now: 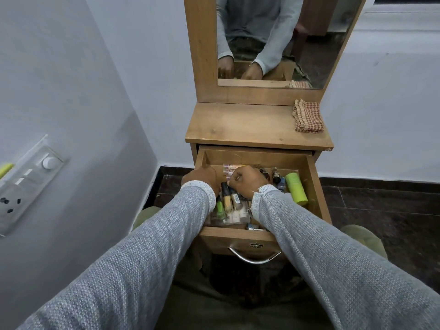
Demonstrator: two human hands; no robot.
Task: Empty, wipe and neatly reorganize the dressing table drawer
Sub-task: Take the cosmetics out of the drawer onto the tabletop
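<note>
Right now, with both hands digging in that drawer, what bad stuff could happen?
The drawer is pulled far out and both hands, left hand and right hand, are inside it; leaning on it might tip or strain it. The small bottles lie packed together, so grabbing several at once could drop one onto the dark floor. The green tube rests loose at the right side and could roll when things shift.

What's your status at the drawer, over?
Both hands in the open drawer: left hand and right hand among bottles, grip unclear. Drawer full. Cloth unused on top.
</note>
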